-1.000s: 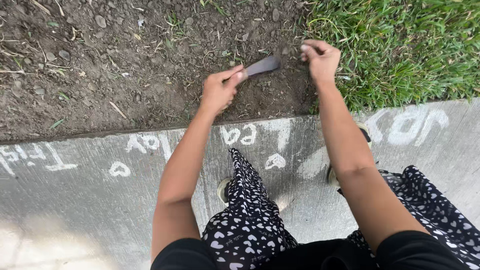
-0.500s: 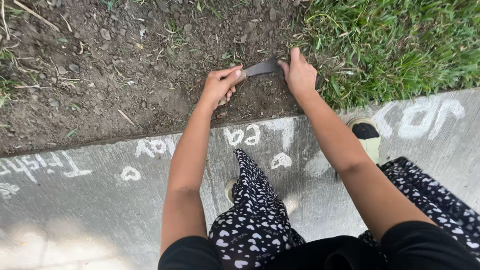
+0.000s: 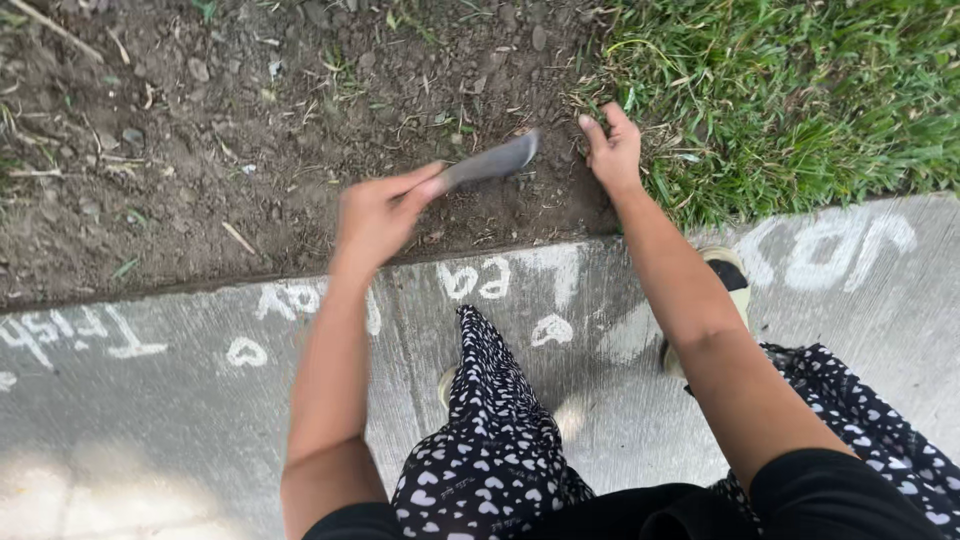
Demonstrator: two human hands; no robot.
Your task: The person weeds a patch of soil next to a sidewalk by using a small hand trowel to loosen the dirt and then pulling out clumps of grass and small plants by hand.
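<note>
From my feed, the left hand (image 3: 375, 215) is smeared by motion blur, so I cannot make out the separate fingers; they are curled shut around the handle of a grey blade (image 3: 487, 162), which is itself hidden inside the fist. The blade juts out past the fingertips, up and to the right, over the bare soil (image 3: 230, 130). It looks like a flat metal knife or small trowel, though the blur keeps me from saying which. Its tip ends just short of the right hand (image 3: 612, 150), a small gap between them.

The right hand's fingers are bent loosely downward, holding nothing that I can see; their tips touch or nearly touch the ground where the dirt meets the grass (image 3: 800, 90). Whether anything is pinched beneath them is hidden.

I count two hands, two bare forearms, one blade, and two shoes: one pale shoe (image 3: 728, 285) beside the right forearm, half covered by it, and another barely peeking out at the knee. The legs wear black fabric dotted with white hearts (image 3: 500, 430), cut off at the bottom edge.

The soil is crumbly, brown, strewn with twigs and pebbles. The concrete curb (image 3: 150, 430) below the fingers is smooth grey, with white chalk letters and small hearts.
</note>
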